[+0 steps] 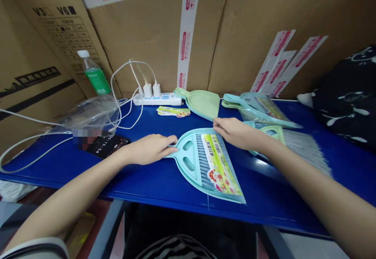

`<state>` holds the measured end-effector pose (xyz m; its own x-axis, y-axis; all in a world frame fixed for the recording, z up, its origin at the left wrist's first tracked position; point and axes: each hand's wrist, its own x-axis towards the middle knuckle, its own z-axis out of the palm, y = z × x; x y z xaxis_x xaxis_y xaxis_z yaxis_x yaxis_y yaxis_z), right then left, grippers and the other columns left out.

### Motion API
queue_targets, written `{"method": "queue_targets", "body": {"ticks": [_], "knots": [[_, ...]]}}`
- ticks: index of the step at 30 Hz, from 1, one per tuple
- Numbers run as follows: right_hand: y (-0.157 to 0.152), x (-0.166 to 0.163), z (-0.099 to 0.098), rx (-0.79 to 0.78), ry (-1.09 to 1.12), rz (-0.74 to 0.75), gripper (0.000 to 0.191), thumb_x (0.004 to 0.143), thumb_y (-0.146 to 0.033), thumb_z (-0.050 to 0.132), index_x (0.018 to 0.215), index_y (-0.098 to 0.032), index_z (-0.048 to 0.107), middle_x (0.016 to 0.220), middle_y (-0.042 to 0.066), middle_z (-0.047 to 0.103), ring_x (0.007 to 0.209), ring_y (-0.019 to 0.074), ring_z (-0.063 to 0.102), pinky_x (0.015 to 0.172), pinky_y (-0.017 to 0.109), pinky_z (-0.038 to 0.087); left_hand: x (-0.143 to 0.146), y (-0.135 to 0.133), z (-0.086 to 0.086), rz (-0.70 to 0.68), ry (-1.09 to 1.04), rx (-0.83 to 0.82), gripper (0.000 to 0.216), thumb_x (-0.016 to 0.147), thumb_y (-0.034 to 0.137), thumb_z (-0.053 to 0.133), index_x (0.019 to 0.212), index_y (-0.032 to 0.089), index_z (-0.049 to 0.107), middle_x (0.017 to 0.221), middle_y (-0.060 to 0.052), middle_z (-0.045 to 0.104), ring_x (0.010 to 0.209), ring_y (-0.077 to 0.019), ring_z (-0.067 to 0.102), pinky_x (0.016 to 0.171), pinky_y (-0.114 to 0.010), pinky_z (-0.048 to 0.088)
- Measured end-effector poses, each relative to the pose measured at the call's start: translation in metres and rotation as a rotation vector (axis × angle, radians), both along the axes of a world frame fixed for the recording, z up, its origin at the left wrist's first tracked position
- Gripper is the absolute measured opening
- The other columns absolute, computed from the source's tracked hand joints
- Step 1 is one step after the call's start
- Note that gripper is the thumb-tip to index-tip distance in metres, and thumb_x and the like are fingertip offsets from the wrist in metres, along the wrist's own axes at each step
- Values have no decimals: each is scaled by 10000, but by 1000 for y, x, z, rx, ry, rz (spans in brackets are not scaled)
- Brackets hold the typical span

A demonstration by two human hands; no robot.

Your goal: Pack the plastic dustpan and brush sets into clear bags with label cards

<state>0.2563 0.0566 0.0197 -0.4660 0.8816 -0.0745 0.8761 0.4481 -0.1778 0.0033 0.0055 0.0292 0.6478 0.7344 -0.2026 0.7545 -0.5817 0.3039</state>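
Lying flat on the blue table [158, 188], a teal dustpan-and-brush set [190, 161] in a clear wrapper sits just in front of the person. Its handle points to 9 o'clock and its wide edge to 4 o'clock. A yellow-green label card [219, 164] shows through the wrapper over the grey bristles.

The left hand [152, 148] rests palm down at 9 o'clock of the set, fingers stretched out and relaxed, with the fingertips [172, 141] touching the handle end and not closed around it. The right hand [233, 132] lies knuckles up on the set's corner at 1 o'clock, fingers bent down onto the wrapper edge. The thumb is hidden, so it cannot be told whether this hand pinches the wrapper or only presses on it.

Under the right forearm, at 3 o'clock, lies a loose brush [302, 145] with grey bristles. At 12 o'clock lies a pale green dustpan [202, 102], and at 1 o'clock a second bagged set [261, 110].

A small stack of label cards [173, 111] lies at 11 o'clock, just before a white power strip [157, 100] carrying two chargers [152, 89]. At 10 o'clock are clear plastic bags [88, 114], a green-labelled bottle [94, 75] and a dark phone [108, 145] showing digits. Cardboard boxes [147, 28] wall the far side, and a black patterned bag [349, 94] sits at 2 o'clock.
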Motion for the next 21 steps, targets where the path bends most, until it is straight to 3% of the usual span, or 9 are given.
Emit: {"method": "queue_targets", "body": {"ticks": [5, 12, 21], "knots": [[-3, -2, 3, -38, 25, -3, 266, 923, -203, 301, 818, -198, 545, 830, 88, 664, 773, 212, 616, 661, 294, 416, 1, 0, 1, 6, 20, 1, 230, 978, 381, 343, 837, 217, 421, 661, 30, 507, 622, -165, 531, 578, -264, 316], [-4, -2, 5, -40, 34, 65, 299, 912, -395, 376, 866, -190, 589, 766, 74, 662, 691, 206, 602, 599, 294, 418, 1, -1, 1, 2, 15, 7, 222, 977, 377, 342, 854, 215, 431, 682, 27, 528, 643, -164, 548, 586, -259, 323], [-4, -3, 5, -30, 0, 72, 323, 902, -410, 344, 774, -200, 554, 779, 92, 649, 695, 215, 589, 623, 311, 420, 0, 0, 1, -5, 4, 6, 229, 976, 378, 332, 850, 215, 431, 677, 27, 527, 628, -157, 541, 580, -262, 331]]}}
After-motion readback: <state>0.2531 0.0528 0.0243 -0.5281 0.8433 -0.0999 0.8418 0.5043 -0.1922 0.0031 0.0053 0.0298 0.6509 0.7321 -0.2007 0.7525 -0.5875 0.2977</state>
